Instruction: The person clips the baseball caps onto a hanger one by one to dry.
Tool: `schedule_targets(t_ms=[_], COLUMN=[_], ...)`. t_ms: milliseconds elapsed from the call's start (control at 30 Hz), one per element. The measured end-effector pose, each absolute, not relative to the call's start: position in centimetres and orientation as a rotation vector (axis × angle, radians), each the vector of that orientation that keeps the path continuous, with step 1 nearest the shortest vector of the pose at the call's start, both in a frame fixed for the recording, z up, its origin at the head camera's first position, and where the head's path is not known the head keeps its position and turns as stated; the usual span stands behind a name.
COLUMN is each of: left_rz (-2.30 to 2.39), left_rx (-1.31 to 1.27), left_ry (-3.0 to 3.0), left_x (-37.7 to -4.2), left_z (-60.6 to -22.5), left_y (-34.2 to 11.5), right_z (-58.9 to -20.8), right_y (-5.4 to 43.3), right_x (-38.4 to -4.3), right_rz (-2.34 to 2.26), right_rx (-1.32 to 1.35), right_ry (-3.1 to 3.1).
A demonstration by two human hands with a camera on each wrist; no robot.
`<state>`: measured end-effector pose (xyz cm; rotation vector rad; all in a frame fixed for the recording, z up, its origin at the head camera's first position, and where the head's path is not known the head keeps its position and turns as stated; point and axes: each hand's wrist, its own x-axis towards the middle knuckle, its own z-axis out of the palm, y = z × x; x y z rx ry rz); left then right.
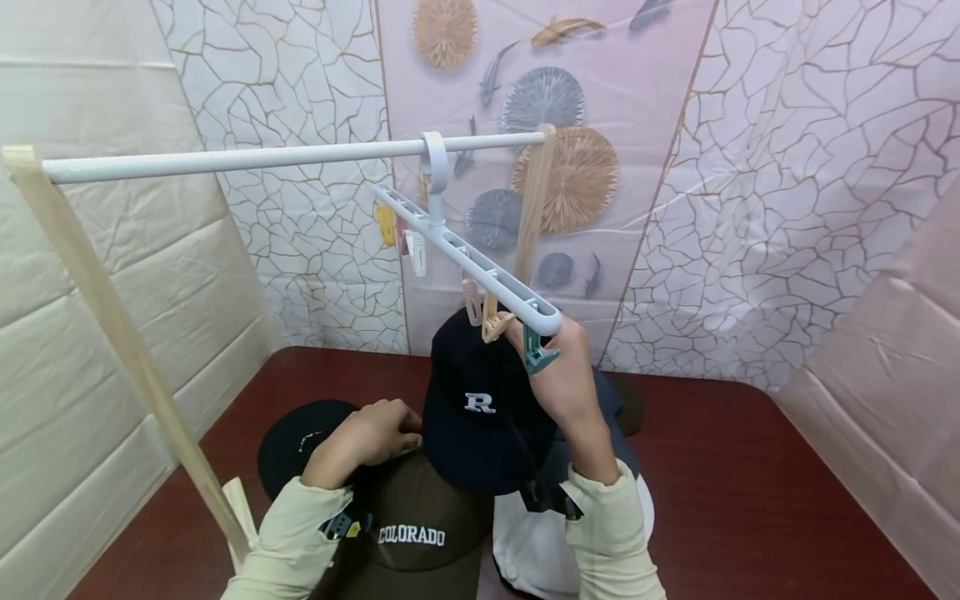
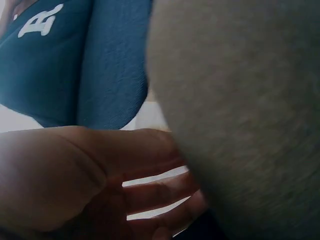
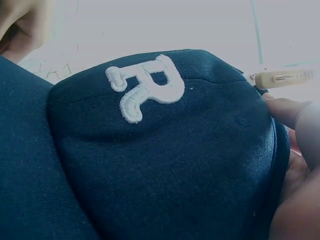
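Note:
A navy cap (image 1: 480, 417) with a white R hangs under the near half of the white clip hanger (image 1: 495, 279). My right hand (image 1: 562, 375) grips the cap's crown edge, thumb on the outside and fingers behind. In the right wrist view, a beige clip (image 3: 282, 78) meets the cap's edge just beside the thumb. My left hand (image 1: 378, 433) lies over the top of a brown COLORADO cap (image 1: 420, 508), next to a black cap (image 1: 300, 442). Its fingers look loosely extended in the left wrist view, their tips hidden behind the brown cap (image 2: 240, 110).
The hanger hooks over a white rod (image 1: 247, 160) on wooden posts (image 1: 112, 325). Other clips, including a green one (image 1: 537, 354) and a yellow one (image 1: 386, 223), hang from it. A white cap (image 1: 528, 542) and further dark caps lie on the red-brown table (image 1: 750, 475).

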<state>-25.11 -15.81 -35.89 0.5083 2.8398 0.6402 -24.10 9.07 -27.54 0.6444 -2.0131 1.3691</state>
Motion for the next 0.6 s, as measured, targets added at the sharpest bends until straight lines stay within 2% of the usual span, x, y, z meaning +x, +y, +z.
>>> schedule_targets(t_ms=[167, 433, 600], left_rz=[0.481, 0.424, 0.452], left_rx=[0.585, 0.742, 0.79], left_ry=[2.808, 2.705, 2.723], left_x=[-26.9, -34.0, -35.0], left_z=[-38.5, -47.8, -49.0], left_y=[-16.0, -18.6, -19.1], right_z=[-27.7, -27.8, -27.8], right_y=[9.1, 9.2, 9.2], right_x=[-24.1, -24.0, -24.1], right_rz=[1.364, 1.365, 1.365], right_rx=[0.656, 0.656, 0.66], right_ry=[-2.002, -2.015, -2.015])
